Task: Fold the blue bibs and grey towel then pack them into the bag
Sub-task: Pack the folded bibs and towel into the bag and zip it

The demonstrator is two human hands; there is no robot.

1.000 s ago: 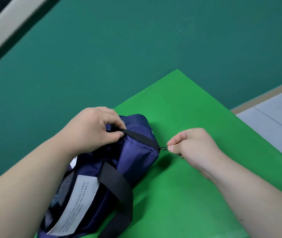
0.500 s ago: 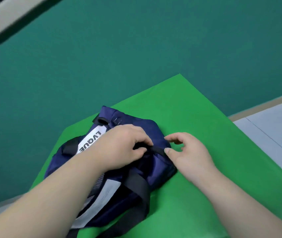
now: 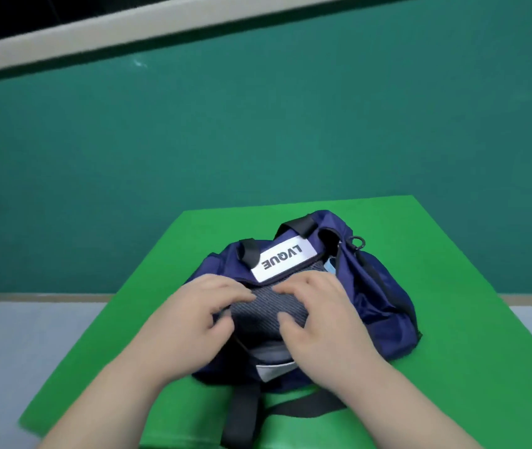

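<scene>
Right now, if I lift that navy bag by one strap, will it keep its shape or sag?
Probably floppy: the bag is thin cloth, wrinkled and slumped on the mat, so it should sag around its load. Likely light, since only a soft towel shows in its opening. Its loose straps may dangle and catch.

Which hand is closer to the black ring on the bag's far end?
Right. The right hand holds the grey towel on the side toward the ring; the left hand holds its opposite side, farther off.
</scene>
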